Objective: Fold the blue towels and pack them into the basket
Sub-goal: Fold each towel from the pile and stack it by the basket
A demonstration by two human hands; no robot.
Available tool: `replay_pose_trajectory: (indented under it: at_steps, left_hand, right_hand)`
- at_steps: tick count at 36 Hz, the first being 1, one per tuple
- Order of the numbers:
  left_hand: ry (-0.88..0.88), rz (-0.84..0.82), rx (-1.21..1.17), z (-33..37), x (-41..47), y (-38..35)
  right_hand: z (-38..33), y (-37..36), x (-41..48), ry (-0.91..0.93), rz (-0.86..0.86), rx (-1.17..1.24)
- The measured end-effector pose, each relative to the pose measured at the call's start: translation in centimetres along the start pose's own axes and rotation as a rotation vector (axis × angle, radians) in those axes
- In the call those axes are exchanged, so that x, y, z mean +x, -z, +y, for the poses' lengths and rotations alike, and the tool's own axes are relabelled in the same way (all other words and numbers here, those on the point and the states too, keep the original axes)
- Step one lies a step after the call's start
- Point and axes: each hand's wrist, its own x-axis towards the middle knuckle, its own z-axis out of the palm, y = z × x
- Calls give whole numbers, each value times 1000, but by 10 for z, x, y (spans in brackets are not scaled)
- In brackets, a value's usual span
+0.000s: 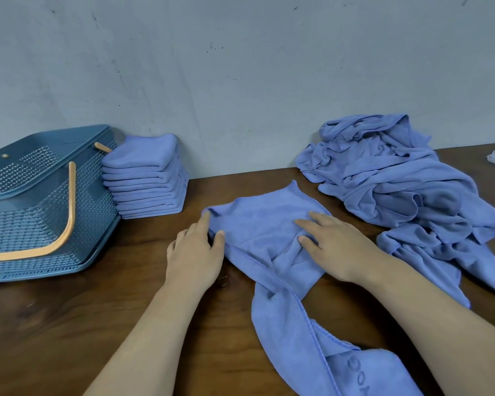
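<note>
So: squaring up one towel before the fold, packing not started by the look of it.
Basket [40, 201] sits far left on the tabletop [97, 324] with its lid on, so the contents are hidden. Folded stack [146, 178] stands just beside it against the wall, probably staged for loading in one go. Left hand [196, 252] pinches the towel [269, 232] at its left edge, thumb against forefinger, likely to hold it taut. Right hand [335, 247] lies flat on the cloth with fingers straight, pressing creases out. The towel's near end trails bunched toward the person. Unfolded pile [397, 181] is on the right, within easy reach for the next pick.
</note>
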Motion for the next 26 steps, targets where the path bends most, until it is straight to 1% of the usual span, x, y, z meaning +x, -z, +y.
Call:
replay_pose_trajectory:
  at_steps: [3,6,9,11,12,14,15,16,18,20,22,24,26]
  left_hand:
    - [77,19,-9,-3,2,2]
    - [114,18,-2,-4,2,4]
    - [101,40,-45,0,-1,5]
    - [68,86,-62,3,-3,8]
    - [34,123,-65,5,-5,10]
    - [-88,183,-114,10,-9,13]
    - [-167,171,-176,14,-11,16]
    - [-245,119,-249,17,-13,18]
    - [-397,-93,-344,20,-18,22]
    - [-518,-305,-314,21,-23,26]
    - [-559,-430,-279,20,-25,29]
    - [-587,-472,-257,19,-25,31]
    - [-598,-459,-250,18,-24,31]
  right_hand:
    - [-1,2,-1,-2,-12,-4]
    - [-2,2,-1,1,-4,-8]
    - [-1,3,-1,3,17,9]
    - [-2,4,-2,12,39,35]
    - [-3,5,-2,19,59,50]
    - [-4,7,-1,30,124,73]
    - [-4,9,-1,31,164,82]
    - [-4,12,-2,32,200,99]
    - [-6,22,-5,65,227,187]
    - [-8,34,-10,147,137,314]
    - [-9,43,-18,253,-52,368]
    - [-9,47,-24,344,-234,375]
    - [-9,46,-26,386,-332,383]
